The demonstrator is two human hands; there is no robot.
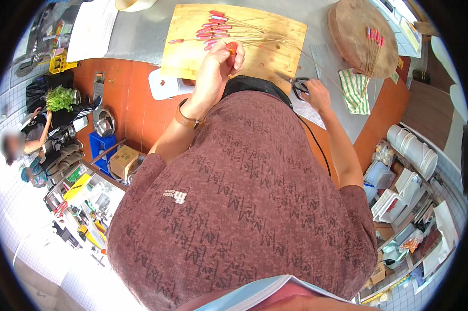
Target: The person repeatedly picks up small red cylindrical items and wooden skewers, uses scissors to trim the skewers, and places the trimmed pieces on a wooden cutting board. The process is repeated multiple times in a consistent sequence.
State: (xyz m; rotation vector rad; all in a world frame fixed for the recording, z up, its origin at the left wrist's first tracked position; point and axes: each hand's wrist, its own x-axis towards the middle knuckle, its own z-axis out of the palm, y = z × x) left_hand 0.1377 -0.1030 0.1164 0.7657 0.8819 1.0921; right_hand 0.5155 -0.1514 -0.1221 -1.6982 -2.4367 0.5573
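My left hand [223, 60], with a brown strap at the wrist, is raised over the near part of a wooden board [265, 70]. Its fingers curl around a small red-wrapped piece [231, 48]. Off the board's right edge, my right hand [317, 95] grips the black handles of scissors [299, 86]; their blades point left over the board's corner. Across the board lie several thin skewers [265, 37] with red-wrapped ends [216, 29] towards the left. One red piece [175, 41] lies apart, further left.
On the metal table [140, 35], a round wooden block [347, 35] at right bears more red-ended skewers [374, 37] beside a green-striped cloth [354, 91]. White sheets [92, 29] lie at left. At far left, a person holds leafy greens [59, 98]. Racks [405, 186] stand at right.
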